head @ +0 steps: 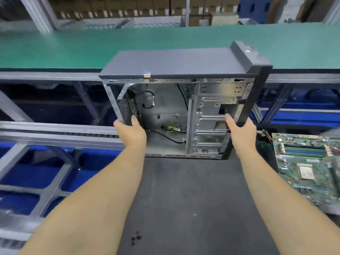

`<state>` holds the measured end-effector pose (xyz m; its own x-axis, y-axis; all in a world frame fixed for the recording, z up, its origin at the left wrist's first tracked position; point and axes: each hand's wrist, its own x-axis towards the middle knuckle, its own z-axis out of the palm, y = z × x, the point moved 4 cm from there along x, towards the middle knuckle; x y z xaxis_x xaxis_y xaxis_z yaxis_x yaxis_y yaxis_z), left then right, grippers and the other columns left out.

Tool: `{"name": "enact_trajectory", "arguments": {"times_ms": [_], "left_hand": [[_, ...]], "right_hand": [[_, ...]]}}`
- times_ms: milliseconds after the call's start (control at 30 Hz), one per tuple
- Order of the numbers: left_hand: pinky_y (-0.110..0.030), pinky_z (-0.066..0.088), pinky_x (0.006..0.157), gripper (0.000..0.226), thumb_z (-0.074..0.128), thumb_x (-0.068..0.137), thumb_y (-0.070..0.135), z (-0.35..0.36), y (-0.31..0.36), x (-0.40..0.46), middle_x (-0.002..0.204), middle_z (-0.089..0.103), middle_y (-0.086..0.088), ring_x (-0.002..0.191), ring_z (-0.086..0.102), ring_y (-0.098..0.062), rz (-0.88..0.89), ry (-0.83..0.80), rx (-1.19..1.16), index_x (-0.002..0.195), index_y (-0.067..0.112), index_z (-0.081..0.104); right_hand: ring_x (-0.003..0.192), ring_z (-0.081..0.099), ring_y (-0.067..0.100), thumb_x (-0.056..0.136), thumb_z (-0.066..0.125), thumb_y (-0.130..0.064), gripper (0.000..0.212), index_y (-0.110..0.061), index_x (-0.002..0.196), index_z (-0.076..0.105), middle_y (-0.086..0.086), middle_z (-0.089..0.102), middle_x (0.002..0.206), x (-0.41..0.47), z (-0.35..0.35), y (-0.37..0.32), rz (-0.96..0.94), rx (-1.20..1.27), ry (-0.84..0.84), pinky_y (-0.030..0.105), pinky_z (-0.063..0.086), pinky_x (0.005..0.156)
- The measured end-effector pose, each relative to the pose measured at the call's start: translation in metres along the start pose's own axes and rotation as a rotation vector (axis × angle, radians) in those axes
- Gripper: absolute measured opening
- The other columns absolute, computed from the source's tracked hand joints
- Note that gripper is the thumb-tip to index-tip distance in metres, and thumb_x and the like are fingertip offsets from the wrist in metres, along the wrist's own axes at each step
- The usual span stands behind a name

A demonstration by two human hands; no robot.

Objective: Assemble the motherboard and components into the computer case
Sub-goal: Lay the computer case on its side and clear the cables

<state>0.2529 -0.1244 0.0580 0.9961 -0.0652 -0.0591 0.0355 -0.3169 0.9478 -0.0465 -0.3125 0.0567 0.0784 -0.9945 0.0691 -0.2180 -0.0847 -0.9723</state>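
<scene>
Hands hold one computer case at the far end of a dark mat, its open side facing the camera. The left hand grasps the case's left edge by the perforated rear wall, thumb inside and fingers wrapped round the outside; the right hand grasps the black front panel at the right edge, thumb laid on the metal drive cage. The case is dark grey outside with a flat top panel, and bare silvery steel inside, stamped with slots and holes. Black cables loop along the inner wall and across the floor, and a yellow-green connector lies near the bottom. Its lower edge is down at the mat; whether it rests there fully cannot be told. One green motherboard lies on the right, just beside the case, with blue memory slots and a square silver socket. A small cluster of black screws, perhaps three or four, lies near on the mat. A green belt runs across the far side.
</scene>
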Motion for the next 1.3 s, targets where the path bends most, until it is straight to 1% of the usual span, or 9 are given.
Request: {"name": "enact_trajectory", "arguments": {"times_ms": [100,167,267,433,533,667,1033,1167,1300], "left_hand": [[-0.033,0.034,0.073,0.023,0.047,0.102,0.038,-0.005,0.008,0.006,0.09,0.051,0.0,0.081,0.048,-0.025,-0.016,0.082,-0.037,0.098,0.016,0.042],[-0.033,0.034,0.071,0.026,0.043,0.102,0.042,-0.014,0.014,0.006,0.086,0.053,0.002,0.079,0.048,-0.024,0.01,0.123,-0.01,0.096,0.017,0.045],[-0.035,0.035,0.064,0.034,0.044,0.1,0.049,-0.029,0.029,0.003,0.075,0.05,0.005,0.07,0.05,-0.023,0.161,0.087,0.093,0.091,0.017,0.048],[-0.039,0.04,0.064,0.032,0.046,0.101,0.042,-0.052,0.048,-0.007,0.077,0.055,-0.003,0.079,0.059,-0.035,0.278,0.035,0.349,0.088,0.012,0.047],[-0.041,0.044,0.07,0.031,0.048,0.1,0.039,-0.056,0.036,-0.02,0.1,0.064,-0.015,0.092,0.061,-0.04,0.279,-0.06,0.51,0.091,0.01,0.052],[-0.041,0.041,0.068,0.029,0.046,0.1,0.033,-0.058,0.007,-0.036,0.106,0.062,-0.017,0.081,0.053,-0.036,0.266,-0.149,0.654,0.097,0.006,0.056],[-0.04,0.044,0.072,0.036,0.05,0.099,0.038,-0.052,-0.02,-0.041,0.111,0.065,-0.018,0.102,0.06,-0.038,0.253,-0.29,0.795,0.109,0.004,0.06],[-0.038,0.044,0.07,0.032,0.048,0.099,0.042,-0.052,-0.021,-0.041,0.104,0.065,-0.014,0.093,0.059,-0.035,0.244,-0.294,0.767,0.097,0.011,0.056],[-0.041,0.048,0.075,0.032,0.046,0.099,0.041,-0.051,-0.021,-0.04,0.106,0.064,-0.015,0.095,0.06,-0.037,0.223,-0.321,0.74,0.099,0.01,0.056]], "right_hand": [[0.08,0.066,0.02,0.072,0.068,-0.07,0.064,-0.009,0.089,0.067,0.007,0.071,0.086,-0.001,-0.009,-0.004,-0.074,-0.073,0.1,0.028,0.048,0.069],[0.063,0.056,0.014,0.078,0.071,-0.065,0.065,-0.001,0.08,0.061,0.007,0.065,0.073,-0.006,-0.016,-0.012,-0.113,-0.118,0.144,0.028,0.043,0.061],[0.05,0.041,0.006,0.084,0.07,-0.062,0.058,-0.012,0.065,0.048,-0.005,0.048,0.058,-0.012,-0.027,-0.037,-0.137,-0.204,0.214,0.024,0.032,0.05],[0.052,0.044,0.014,0.086,0.067,-0.066,0.063,-0.008,0.068,0.054,0.0,0.049,0.061,-0.01,-0.051,-0.08,-0.074,-0.408,0.328,0.028,0.024,0.046],[0.052,0.046,0.019,0.083,0.073,-0.062,0.062,-0.007,0.066,0.049,0.003,0.051,0.062,-0.015,-0.063,-0.08,0.013,-0.514,0.268,0.028,0.029,0.046],[0.074,0.058,0.033,0.085,0.073,-0.06,0.059,-0.008,0.073,0.048,0.009,0.056,0.075,-0.028,-0.069,-0.048,0.094,-0.637,0.154,0.038,0.043,0.063],[0.072,0.055,0.031,0.09,0.067,-0.059,0.058,-0.002,0.085,0.059,0.012,0.061,0.078,-0.035,-0.065,0.017,0.225,-0.746,0.024,0.033,0.037,0.056],[0.082,0.055,0.033,0.099,0.058,-0.032,0.031,-0.002,0.101,0.066,0.021,0.069,0.102,-0.054,-0.057,-0.012,0.046,-0.711,0.016,0.036,0.042,0.068],[0.095,0.063,0.033,0.097,0.054,-0.03,0.025,-0.013,0.104,0.07,0.01,0.068,0.103,-0.145,-0.007,-0.061,-0.421,-0.826,-0.17,0.04,0.051,0.077]]}}
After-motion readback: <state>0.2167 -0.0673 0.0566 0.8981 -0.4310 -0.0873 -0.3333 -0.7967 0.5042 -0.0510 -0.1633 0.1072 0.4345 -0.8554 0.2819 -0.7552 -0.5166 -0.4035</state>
